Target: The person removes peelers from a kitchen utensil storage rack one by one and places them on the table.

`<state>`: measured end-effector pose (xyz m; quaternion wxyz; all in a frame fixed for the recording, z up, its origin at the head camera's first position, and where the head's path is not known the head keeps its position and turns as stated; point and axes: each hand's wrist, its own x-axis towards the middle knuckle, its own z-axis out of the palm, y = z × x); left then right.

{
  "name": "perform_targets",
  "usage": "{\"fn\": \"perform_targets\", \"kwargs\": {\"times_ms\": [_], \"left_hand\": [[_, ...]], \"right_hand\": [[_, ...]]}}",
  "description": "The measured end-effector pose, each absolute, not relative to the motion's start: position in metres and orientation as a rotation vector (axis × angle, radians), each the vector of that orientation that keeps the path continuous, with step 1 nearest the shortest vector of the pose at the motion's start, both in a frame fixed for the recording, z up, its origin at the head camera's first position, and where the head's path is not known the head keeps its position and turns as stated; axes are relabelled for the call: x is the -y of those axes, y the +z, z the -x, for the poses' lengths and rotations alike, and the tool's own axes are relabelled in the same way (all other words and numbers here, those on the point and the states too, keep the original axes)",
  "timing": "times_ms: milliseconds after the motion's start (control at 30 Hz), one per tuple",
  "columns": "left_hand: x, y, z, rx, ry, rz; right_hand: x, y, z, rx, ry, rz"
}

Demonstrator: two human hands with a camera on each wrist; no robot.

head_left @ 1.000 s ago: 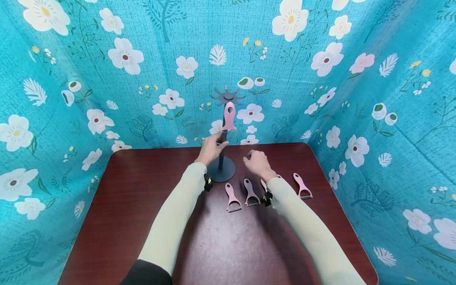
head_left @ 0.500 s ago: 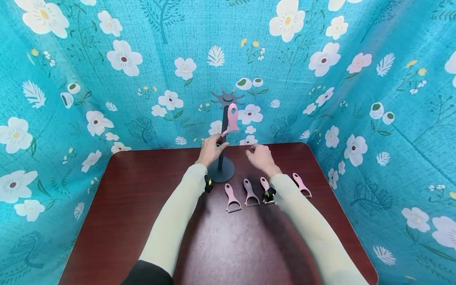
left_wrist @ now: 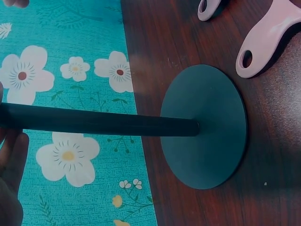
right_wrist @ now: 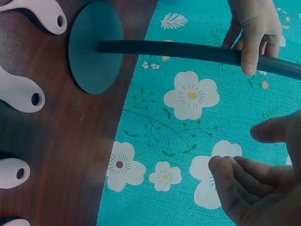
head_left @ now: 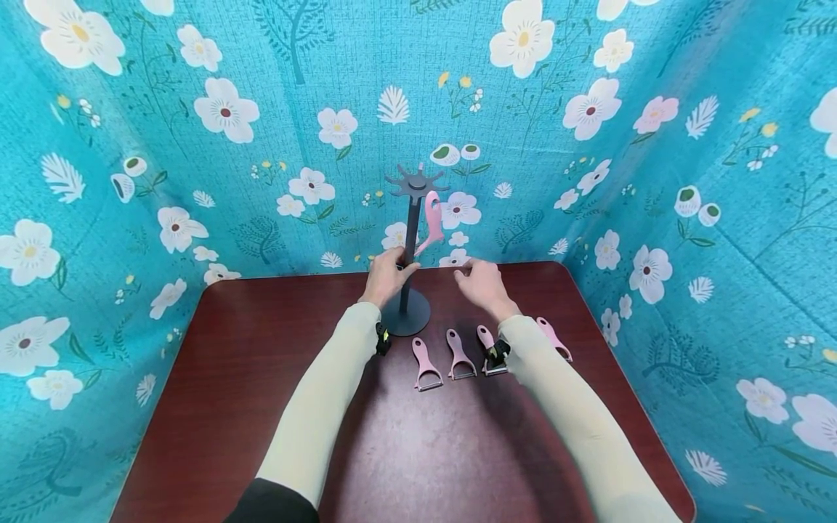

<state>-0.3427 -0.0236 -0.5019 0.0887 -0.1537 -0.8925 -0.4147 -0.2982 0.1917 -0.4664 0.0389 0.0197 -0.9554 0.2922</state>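
A dark stand with a round base rises to a spoked hook top. My left hand holds its post between thumb and fingers, below the hooks. From a hook on the right side hangs a pink peeler, tilted, its blade end close to the post. To the right of the stand my right hand is in the air with fingers loosely bent. In the right wrist view a gap separates its thumb from its fingers, with nothing between them.
Several peelers lie in a row on the dark red table, among them a pink one, a greyish-pink one and another by the right wrist. A flowered teal cloth hangs behind and at both sides.
The hanging peeler and the hook top have turned, bringing the peeler to the right and showing it more from its side. My right hand has shifted slightly right; the left still holds the post.
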Motion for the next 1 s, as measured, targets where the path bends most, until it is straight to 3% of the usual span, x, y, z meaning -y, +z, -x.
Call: {"fn": "perform_targets", "kwargs": {"times_ms": [1000], "left_hand": [[0.019,-0.508,0.342,2.640,-1.192,0.456]], "right_hand": [[-0.193,-0.423,0.301,2.718,0.996,-0.084]]}}
